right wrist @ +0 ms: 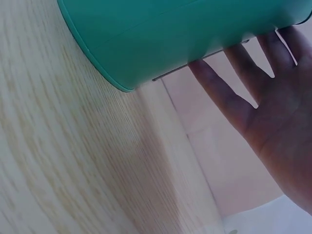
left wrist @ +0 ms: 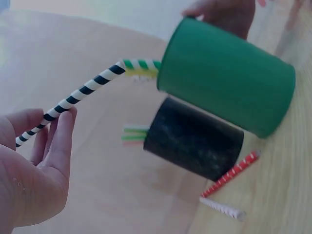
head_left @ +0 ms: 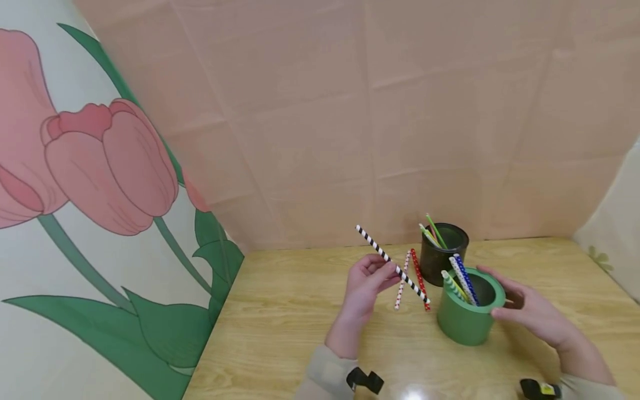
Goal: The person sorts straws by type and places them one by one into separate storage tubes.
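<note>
Pinched between thumb and fingers of my left hand is a black-and-white striped paper straw, slanting above the table. In the left wrist view its far end appears beside the straws at the mouth of a green cup; I cannot tell whether they touch. My right hand holds that cup by its right side, thumb near the front of the rim and fingers along the far side. Blue-and-white patterned straws and a green-striped straw lean inside the cup, upright in the head view.
Behind the green cup stands a black cup holding several green, white and orange straws. Left of it, a red dotted straw and a pink-and-white straw lie on the wooden table. A pinkish cloth hangs behind.
</note>
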Demonstrator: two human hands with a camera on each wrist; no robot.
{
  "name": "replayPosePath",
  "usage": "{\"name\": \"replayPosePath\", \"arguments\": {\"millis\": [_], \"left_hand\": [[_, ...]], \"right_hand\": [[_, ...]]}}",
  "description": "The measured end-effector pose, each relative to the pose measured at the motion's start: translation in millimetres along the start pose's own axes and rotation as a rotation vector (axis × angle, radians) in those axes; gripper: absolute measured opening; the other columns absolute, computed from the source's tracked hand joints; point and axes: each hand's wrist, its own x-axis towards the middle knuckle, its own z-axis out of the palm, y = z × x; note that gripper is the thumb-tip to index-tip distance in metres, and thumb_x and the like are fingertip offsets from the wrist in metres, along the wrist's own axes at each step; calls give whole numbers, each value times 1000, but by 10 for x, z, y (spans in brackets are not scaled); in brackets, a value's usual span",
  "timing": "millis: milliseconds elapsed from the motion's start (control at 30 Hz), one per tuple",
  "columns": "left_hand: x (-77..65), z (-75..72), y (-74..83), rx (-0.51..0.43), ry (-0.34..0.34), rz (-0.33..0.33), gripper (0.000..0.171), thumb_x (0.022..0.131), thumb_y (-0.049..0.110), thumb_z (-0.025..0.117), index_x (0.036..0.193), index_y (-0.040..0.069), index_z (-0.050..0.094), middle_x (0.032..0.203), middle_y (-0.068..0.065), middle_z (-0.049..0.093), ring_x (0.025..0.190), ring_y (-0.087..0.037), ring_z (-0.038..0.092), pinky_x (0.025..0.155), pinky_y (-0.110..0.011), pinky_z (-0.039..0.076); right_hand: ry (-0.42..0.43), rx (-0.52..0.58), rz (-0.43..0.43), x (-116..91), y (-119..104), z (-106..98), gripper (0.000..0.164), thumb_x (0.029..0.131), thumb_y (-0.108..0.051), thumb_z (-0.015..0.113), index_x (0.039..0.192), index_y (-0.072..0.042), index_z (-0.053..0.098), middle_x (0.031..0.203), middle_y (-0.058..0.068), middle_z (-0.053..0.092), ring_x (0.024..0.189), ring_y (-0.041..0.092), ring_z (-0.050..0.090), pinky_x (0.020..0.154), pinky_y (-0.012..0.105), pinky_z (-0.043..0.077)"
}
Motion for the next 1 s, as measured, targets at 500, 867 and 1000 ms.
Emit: {"name": "replayPosePath", "arguments": {"millis": [500,867,1000], "left_hand": [[-26,655,-183,-34,2,98,15,96,-9,72,106,0,68,93,-3,72,82,-15,75,74,-28,66],[-10,740,-186,-27,41,117,14,96,-8,71,108,-1,68,94,-3,71,81,-15,74,75,-27,66],[-7,746,-174,-20,61,132,22,95,-8,73,112,5,69,95,-4,71,80,-17,74,73,-28,66]], "right_hand": [[0,1,22,8,-13,-6,87,93,7,72,169,-11,32,154,-25,49,127,0,57,96,17,49],[15,35,0,32,43,11,88,90,9,72,167,-9,34,152,-23,53,126,1,59,95,17,51],[9,5,11,13,37,2,87,92,7,72,168,-12,33,153,-25,51,127,1,58,95,17,50]]}}
